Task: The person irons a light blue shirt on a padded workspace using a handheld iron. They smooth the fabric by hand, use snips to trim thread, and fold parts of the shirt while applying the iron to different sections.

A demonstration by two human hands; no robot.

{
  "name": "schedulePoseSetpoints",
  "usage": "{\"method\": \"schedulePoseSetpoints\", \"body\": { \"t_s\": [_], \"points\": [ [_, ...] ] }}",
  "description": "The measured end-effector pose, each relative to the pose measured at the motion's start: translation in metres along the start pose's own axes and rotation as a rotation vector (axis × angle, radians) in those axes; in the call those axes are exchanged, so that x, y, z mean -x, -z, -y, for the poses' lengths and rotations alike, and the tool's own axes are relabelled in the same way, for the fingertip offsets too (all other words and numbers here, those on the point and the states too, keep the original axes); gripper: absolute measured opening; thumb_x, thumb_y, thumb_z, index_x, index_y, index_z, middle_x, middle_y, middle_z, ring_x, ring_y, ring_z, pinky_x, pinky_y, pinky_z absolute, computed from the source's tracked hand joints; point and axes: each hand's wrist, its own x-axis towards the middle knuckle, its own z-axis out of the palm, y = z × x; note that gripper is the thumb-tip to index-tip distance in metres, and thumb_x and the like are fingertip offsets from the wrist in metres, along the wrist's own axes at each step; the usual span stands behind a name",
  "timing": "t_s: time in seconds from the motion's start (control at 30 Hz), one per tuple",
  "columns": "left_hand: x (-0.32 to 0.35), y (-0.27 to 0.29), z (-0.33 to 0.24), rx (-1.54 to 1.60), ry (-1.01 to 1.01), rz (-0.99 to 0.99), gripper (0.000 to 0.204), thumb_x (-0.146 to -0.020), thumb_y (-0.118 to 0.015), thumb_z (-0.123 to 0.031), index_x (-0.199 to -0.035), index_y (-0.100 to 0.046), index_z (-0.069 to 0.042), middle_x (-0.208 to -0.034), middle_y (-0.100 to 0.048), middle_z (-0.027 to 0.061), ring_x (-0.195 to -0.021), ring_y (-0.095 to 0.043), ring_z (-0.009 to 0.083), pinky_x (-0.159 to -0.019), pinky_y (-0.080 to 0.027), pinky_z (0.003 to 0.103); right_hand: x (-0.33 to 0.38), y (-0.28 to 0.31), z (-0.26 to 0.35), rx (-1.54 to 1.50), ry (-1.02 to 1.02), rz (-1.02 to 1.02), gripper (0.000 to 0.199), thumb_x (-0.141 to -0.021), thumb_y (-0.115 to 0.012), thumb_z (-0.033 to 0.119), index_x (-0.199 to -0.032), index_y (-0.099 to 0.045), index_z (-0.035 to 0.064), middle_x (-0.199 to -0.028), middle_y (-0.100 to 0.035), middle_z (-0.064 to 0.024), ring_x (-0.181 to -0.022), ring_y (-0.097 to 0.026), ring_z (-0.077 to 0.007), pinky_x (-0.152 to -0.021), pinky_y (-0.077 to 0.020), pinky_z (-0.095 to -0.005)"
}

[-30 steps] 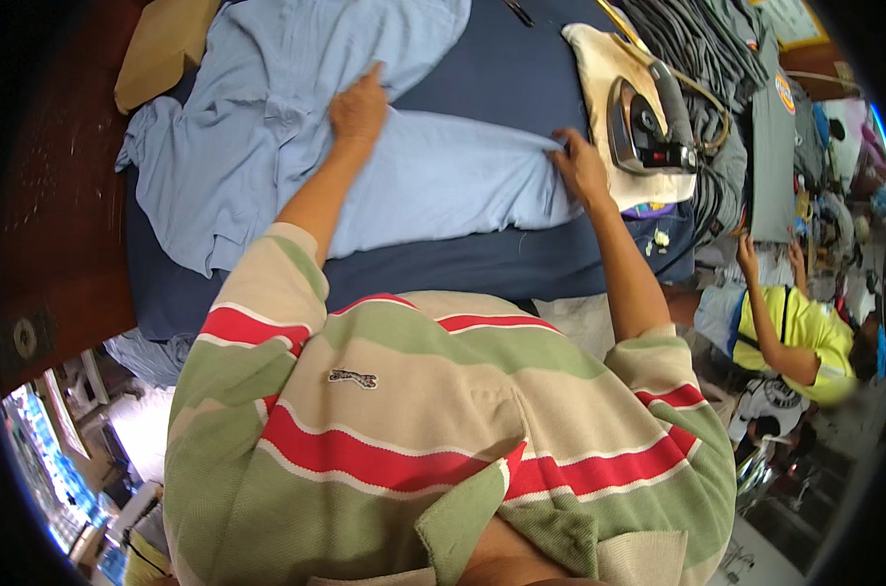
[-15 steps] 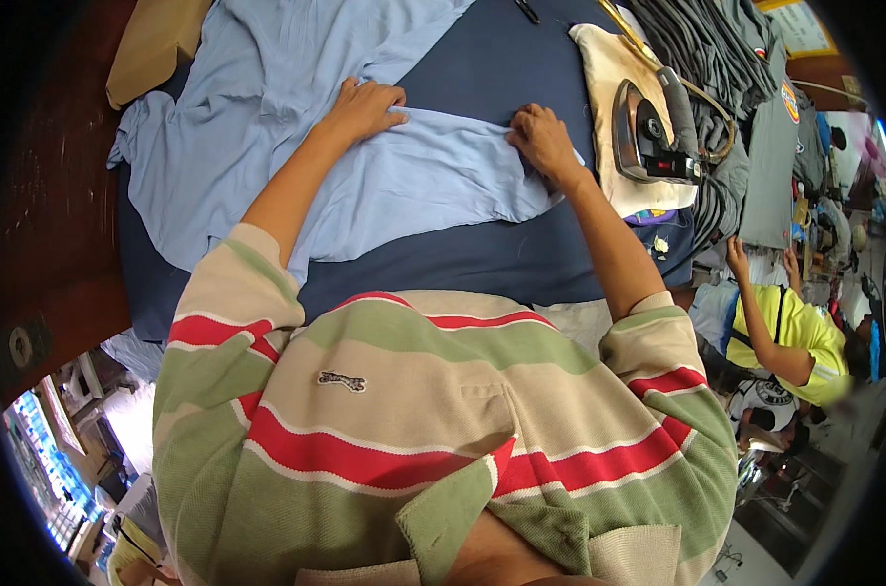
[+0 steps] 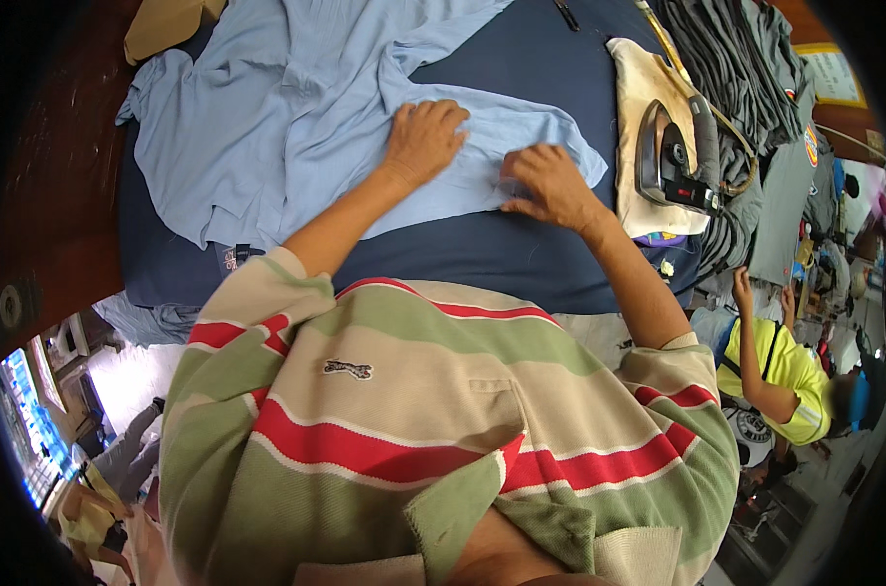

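Note:
A light blue shirt (image 3: 257, 127) lies spread over the dark blue table cover, one sleeve (image 3: 540, 122) reaching to the right. My left hand (image 3: 426, 140) rests palm down on the sleeve's upper part, its fingers laid out and slightly bent. My right hand (image 3: 552, 186) is over the sleeve's near edge, close to the cuff, with thumb and fingers apart; its fingertips are a little blurred. Beyond it, to the right, an iron (image 3: 669, 161) rests on a cream cloth pad (image 3: 630, 88).
Dark grey garments (image 3: 726, 78) are piled at the far right. A cable (image 3: 662, 39) runs to the iron. Brown cardboard (image 3: 169, 29) lies at the far left, and a small black tool (image 3: 566, 14) at the back. A person in a yellow top (image 3: 784, 361) handles grey cloth at right.
My left hand has moved right along the sleeve. My right hand has left the sleeve's upper edge, come nearer, and spread its fingers. The sleeve now lies wider and its end fans out.

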Motion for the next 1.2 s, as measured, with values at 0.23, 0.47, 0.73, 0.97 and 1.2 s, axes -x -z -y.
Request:
{"method": "schedulePoseSetpoints", "body": {
  "t_s": [0.23, 0.47, 0.73, 0.97, 1.2],
  "points": [
    [0.02, -0.015, -0.025, -0.11, -0.051, 0.045, 0.046, -0.088, -0.052, -0.042, -0.13, -0.051, -0.024, -0.142, -0.039, 0.0039, -0.132, -0.032, 0.0241, -0.096, -0.025, 0.06, 0.005, 0.021, 0.004, -0.011, -0.326, 0.423, 0.009, -0.078, -0.059, 0.016, -0.082, -0.06, 0.0078, -0.09, -0.064, -0.008, -0.089, -0.058, -0.0299, -0.078, -0.0433, -0.0416],
    [0.037, -0.006, -0.037, -0.126, 0.007, 0.106, 0.057, -0.09, -0.047, -0.047, -0.14, -0.039, -0.022, -0.146, -0.035, 0.0039, -0.134, -0.03, 0.0248, -0.099, -0.024, 0.056, -0.044, -0.038, -0.011, -0.204, -0.433, -0.371, 0.02, -0.087, -0.05, 0.013, -0.102, -0.058, 0.0027, -0.109, -0.06, -0.0131, -0.1, -0.056, -0.0324, -0.086, -0.0427, -0.0403],
    [0.077, 0.03, 0.006, -0.109, 0.1, 0.226, 0.059, -0.091, -0.046, -0.046, -0.143, -0.033, -0.022, -0.152, -0.025, 0.0027, -0.14, -0.019, 0.0233, -0.107, -0.016, 0.056, -0.019, -0.062, -0.044, 0.302, -0.4, -0.115, 0.05, -0.093, -0.044, 0.031, -0.139, -0.04, 0.011, -0.145, -0.036, -0.0122, -0.135, -0.03, -0.0319, -0.109, -0.0225, -0.046],
    [0.054, 0.032, 0.0, -0.148, 0.087, 0.134, 0.058, -0.092, -0.044, -0.047, -0.143, -0.034, -0.02, -0.151, -0.026, 0.0019, -0.14, -0.019, 0.0224, -0.105, -0.018, 0.056, -0.024, -0.064, -0.022, 0.331, -0.351, -0.21, 0.056, -0.09, -0.048, 0.041, -0.139, -0.04, 0.0142, -0.147, -0.032, -0.0141, -0.136, -0.026, -0.0367, -0.107, -0.0191, -0.0546],
    [0.032, 0.026, 0.018, -0.183, 0.069, 0.221, 0.056, -0.093, -0.043, -0.047, -0.141, -0.037, -0.019, -0.152, -0.025, 0.0018, -0.139, -0.022, 0.0228, -0.104, -0.02, 0.058, -0.023, -0.064, -0.021, 0.256, -0.497, -0.048, 0.063, -0.09, -0.046, 0.05, -0.141, -0.038, 0.0137, -0.148, -0.031, -0.0144, -0.138, -0.024, -0.0359, -0.11, -0.0158, -0.0537]
  ]
}}
